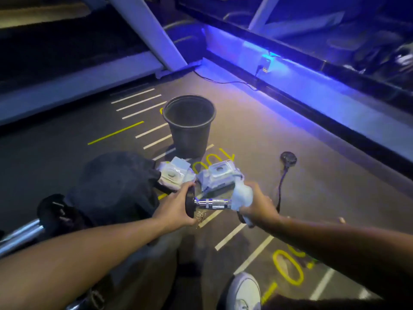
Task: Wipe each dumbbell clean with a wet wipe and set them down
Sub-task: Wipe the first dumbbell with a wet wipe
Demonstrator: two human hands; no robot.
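Observation:
I hold a small dumbbell (212, 204) with a chrome handle and black end plates above the floor, lying roughly level. My left hand (176, 209) grips its left black end. My right hand (257, 204) grips a white wet wipe (241, 196) wrapped round the dumbbell's right end, which the wipe hides. Two white wet-wipe packs sit on the floor just beyond: one pack (175, 175) on the left with its lid flipped up, and a second pack (220, 176) on the right.
A black bucket (190, 124) stands on the marked floor beyond the packs. A black cloth bag (114, 186) lies at the left beside a chrome bar (20, 236). A small black fan on a stalk (287, 162) lies at the right. My white shoe (244, 291) shows below.

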